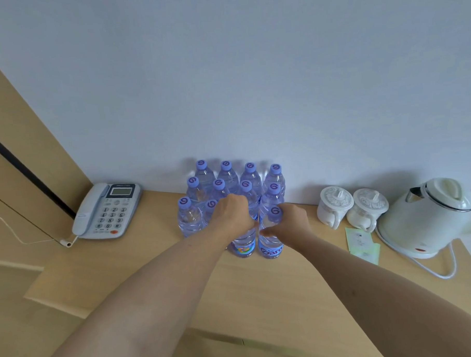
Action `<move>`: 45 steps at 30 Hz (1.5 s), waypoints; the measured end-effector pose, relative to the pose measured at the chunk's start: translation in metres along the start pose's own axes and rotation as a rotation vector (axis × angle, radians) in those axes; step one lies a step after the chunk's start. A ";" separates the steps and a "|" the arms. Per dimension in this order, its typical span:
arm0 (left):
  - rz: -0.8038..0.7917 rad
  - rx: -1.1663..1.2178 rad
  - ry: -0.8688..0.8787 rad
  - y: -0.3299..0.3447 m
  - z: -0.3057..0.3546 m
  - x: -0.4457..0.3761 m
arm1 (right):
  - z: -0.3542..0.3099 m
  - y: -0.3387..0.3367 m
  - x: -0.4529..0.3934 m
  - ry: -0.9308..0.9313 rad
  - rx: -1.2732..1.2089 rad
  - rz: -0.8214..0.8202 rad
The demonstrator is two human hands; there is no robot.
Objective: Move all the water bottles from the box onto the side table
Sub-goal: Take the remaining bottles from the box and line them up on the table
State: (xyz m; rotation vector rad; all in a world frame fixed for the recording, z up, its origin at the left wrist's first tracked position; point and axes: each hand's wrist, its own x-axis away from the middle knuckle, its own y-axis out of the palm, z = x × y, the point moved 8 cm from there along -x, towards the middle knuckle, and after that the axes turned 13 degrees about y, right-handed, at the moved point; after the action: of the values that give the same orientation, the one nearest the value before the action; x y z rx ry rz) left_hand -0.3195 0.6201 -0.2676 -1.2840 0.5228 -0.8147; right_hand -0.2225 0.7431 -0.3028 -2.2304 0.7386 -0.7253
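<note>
Both hands are on the front row of the bottle cluster. Left hand (234,213) is curled over the top of the near-left bottle (244,244), covering its cap, fingers wrapped around the neck. Right hand (290,224) grips the near-right bottle (271,243) at the shoulder, thumb across the front, cap still visible just above the hand. Both bottles stand upright on the side table (261,290), touching each other.

Rest of the water bottles (229,178) are upright in a tight block behind and to the left, purple caps up, far row against the white wall (251,69). They stand in rough rows, packed side by side.

Box isn't in view.

Left of the bottles: a grey desk phone (106,211), near the far-left corner, cord trailing off the left edge. Right of the bottles: two white lidded cups (351,208) side by side, then a white electric kettle (430,215) on its base, cable looping toward the near edge. A pale green paper slip (362,244) lies flat just in front of the cups.
</note>
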 end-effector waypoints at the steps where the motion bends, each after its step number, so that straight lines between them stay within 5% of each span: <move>1: -0.057 0.032 0.022 0.000 0.001 -0.002 | -0.001 0.002 -0.001 0.006 0.017 -0.010; 4: -0.164 0.116 0.078 -0.002 0.000 -0.005 | -0.003 0.003 -0.004 0.026 0.127 -0.032; 18: 0.131 0.209 -0.062 0.000 -0.016 0.001 | -0.003 0.001 0.001 0.051 0.127 0.065; 29: -0.107 0.086 0.007 -0.004 -0.003 -0.011 | -0.003 0.001 -0.005 0.037 0.152 -0.017; 45: 0.032 0.053 -0.038 -0.003 -0.009 -0.012 | 0.000 0.002 -0.006 0.071 0.106 -0.051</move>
State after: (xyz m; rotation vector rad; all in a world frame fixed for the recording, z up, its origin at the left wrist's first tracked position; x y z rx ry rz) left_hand -0.3344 0.6234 -0.2678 -1.2372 0.4865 -0.7712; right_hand -0.2275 0.7453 -0.3060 -2.1435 0.6635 -0.8533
